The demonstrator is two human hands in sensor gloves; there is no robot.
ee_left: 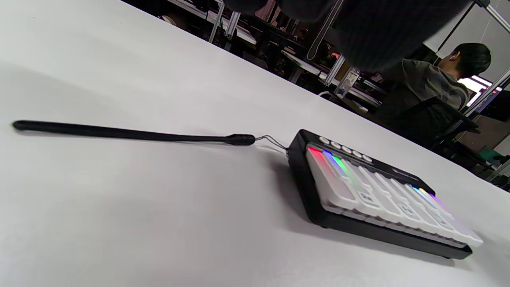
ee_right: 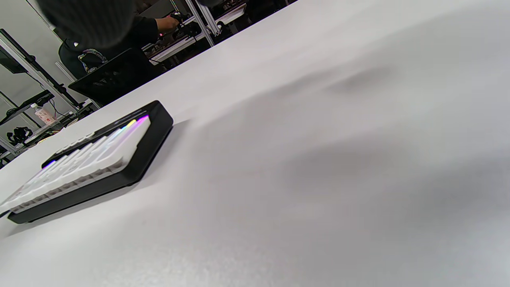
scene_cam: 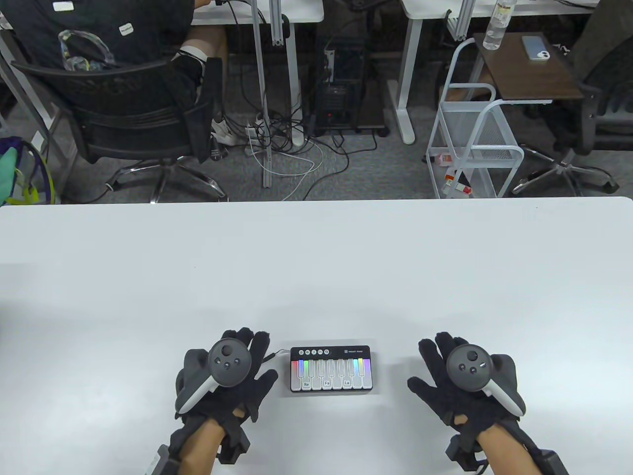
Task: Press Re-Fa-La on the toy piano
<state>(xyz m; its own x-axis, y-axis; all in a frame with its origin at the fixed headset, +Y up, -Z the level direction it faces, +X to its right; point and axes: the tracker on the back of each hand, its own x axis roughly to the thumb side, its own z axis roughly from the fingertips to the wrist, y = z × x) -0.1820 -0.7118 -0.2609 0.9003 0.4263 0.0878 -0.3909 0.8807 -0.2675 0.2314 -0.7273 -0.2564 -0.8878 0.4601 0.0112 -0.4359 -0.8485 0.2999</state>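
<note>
A small black toy piano (scene_cam: 331, 369) with white keys lies near the table's front edge. Three keys carry labels Re (scene_cam: 306, 384), Fa (scene_cam: 327, 383) and La (scene_cam: 346, 382); coloured lights glow at both ends of the keyboard. My left hand (scene_cam: 232, 373) rests flat on the table just left of the piano, fingers spread. My right hand (scene_cam: 457, 376) rests flat about a hand's width to its right, fingers spread. Neither hand touches the piano. The piano also shows in the left wrist view (ee_left: 378, 195) and in the right wrist view (ee_right: 95, 159).
A thin black strap (ee_left: 131, 133) runs from the piano's far left corner along the white table (scene_cam: 316, 277). Beyond the far edge stand an office chair (scene_cam: 128, 114), desk legs, cables and a white wire cart (scene_cam: 474, 143).
</note>
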